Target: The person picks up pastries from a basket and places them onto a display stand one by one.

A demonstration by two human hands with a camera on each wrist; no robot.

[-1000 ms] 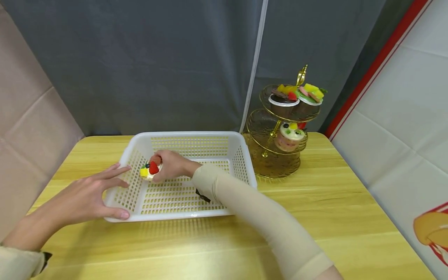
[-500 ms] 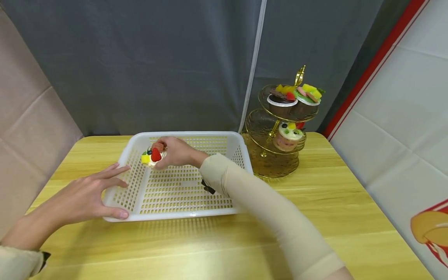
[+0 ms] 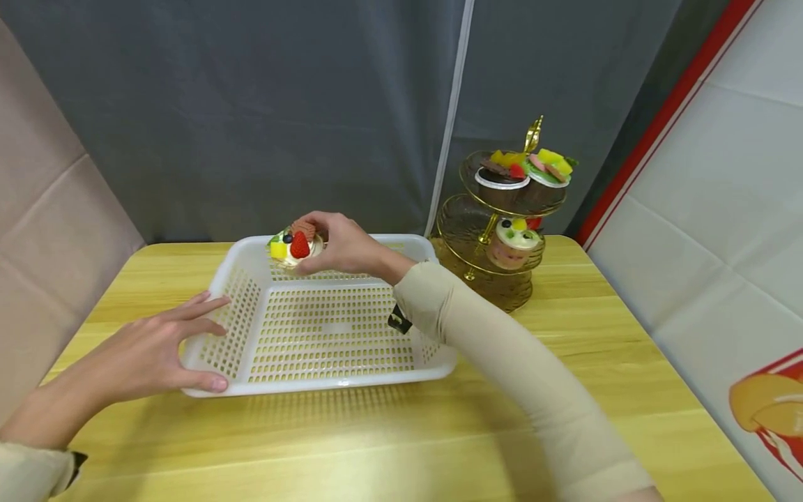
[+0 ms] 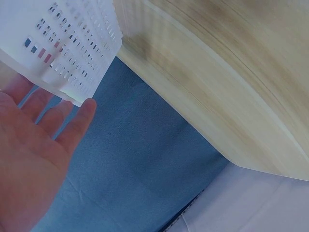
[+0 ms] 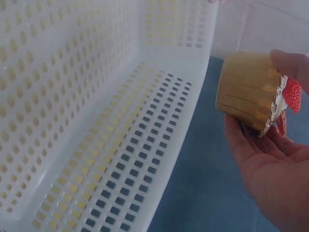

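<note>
My right hand (image 3: 351, 245) grips a toy cupcake (image 3: 293, 251) by its sides, above the back left part of a white perforated basket (image 3: 339, 384). Strawberry, yellow fruit, a blueberry and a brown biscuit top its cream. The right wrist view shows its gold paper cup (image 5: 246, 94) tilted between thumb and fingers, outside the basket wall (image 5: 169, 111). At the basket's left end my left hand (image 3: 157, 352) rests with spread fingers and the thumb on the front left corner. In the left wrist view, its fingertips (image 4: 87, 107) lie along the rim.
A gold three-tier stand (image 3: 495, 240) is right of the basket on the wooden table (image 3: 564, 390). Two dark cupcakes (image 3: 502, 180) with fruit sit on its top tier, and a layered dessert cup (image 3: 511, 247) on the middle one. A grey curtain (image 3: 282, 111) hangs behind.
My right hand has lifted the cupcake from inside the basket, up and back to the right, over the back rim. My left hand stays at the basket's left end.
</note>
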